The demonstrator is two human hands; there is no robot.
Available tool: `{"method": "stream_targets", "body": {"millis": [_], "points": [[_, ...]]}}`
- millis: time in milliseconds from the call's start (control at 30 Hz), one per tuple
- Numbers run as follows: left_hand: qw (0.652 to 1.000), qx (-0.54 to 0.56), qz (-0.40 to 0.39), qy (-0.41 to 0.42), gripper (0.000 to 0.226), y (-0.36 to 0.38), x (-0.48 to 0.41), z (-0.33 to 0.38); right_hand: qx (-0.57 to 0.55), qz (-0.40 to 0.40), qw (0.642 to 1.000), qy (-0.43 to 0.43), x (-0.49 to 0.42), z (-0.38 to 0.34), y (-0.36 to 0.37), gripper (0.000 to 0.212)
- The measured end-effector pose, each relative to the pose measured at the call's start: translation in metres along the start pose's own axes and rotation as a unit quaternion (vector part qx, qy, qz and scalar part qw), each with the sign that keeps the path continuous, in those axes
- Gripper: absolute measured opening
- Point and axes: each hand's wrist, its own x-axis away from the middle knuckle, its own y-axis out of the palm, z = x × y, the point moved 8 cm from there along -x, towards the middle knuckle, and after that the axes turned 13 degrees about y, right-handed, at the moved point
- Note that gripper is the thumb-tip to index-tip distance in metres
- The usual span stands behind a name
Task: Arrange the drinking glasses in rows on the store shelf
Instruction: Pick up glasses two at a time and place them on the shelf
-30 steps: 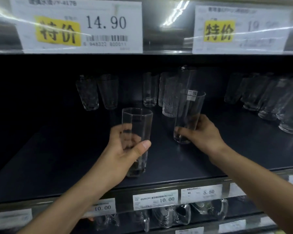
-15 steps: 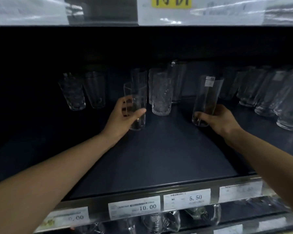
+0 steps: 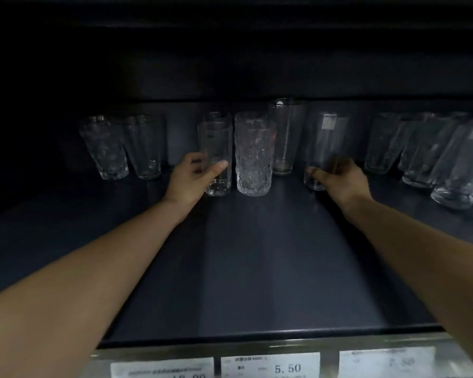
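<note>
Deep inside the dark shelf (image 3: 257, 268), my left hand (image 3: 191, 181) grips a plain straight glass (image 3: 216, 148) that stands just left of a textured glass (image 3: 254, 156). My right hand (image 3: 339, 181) holds the base of a tall clear glass (image 3: 325, 143) bearing a white sticker, to the right of a tall tapered glass (image 3: 286, 135). Both held glasses are upright, with their bases at or on the shelf floor. More glasses stand behind these in the back row.
Two patterned glasses (image 3: 120, 145) stand at the back left. A crowded group of glasses (image 3: 434, 156) fills the right side. Price tags (image 3: 271, 365) line the shelf's front rail. The shelf above hangs low and dark.
Both hands have reached further back into the shelf, carrying their glasses to the rear row. The left glass now stands beside the textured glass; the right glass moved back next to the tapered one.
</note>
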Motion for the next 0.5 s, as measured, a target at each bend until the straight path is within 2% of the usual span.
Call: {"method": "stream_targets", "body": {"millis": [100, 200, 300, 500], "points": [[1.0, 0.01, 0.003, -0.005, 0.037, 0.0, -0.001, -0.003, 0.002, 0.013, 1.0, -0.007, -0.006, -0.007, 0.001, 0.048], [1.0, 0.002, -0.003, -0.003, 0.04, 0.0, -0.001, -0.004, -0.062, 0.015, 0.998, 0.013, -0.013, -0.004, -0.001, 0.074], [1.0, -0.007, -0.008, 0.002, 0.038, 0.0, -0.002, -0.006, -0.067, 0.02, 0.997, 0.019, -0.02, -0.004, -0.001, 0.065], [0.999, -0.029, -0.038, -0.01, 0.051, 0.004, 0.0, -0.006, -0.043, 0.023, 0.999, 0.001, -0.027, -0.007, 0.003, 0.048]]}}
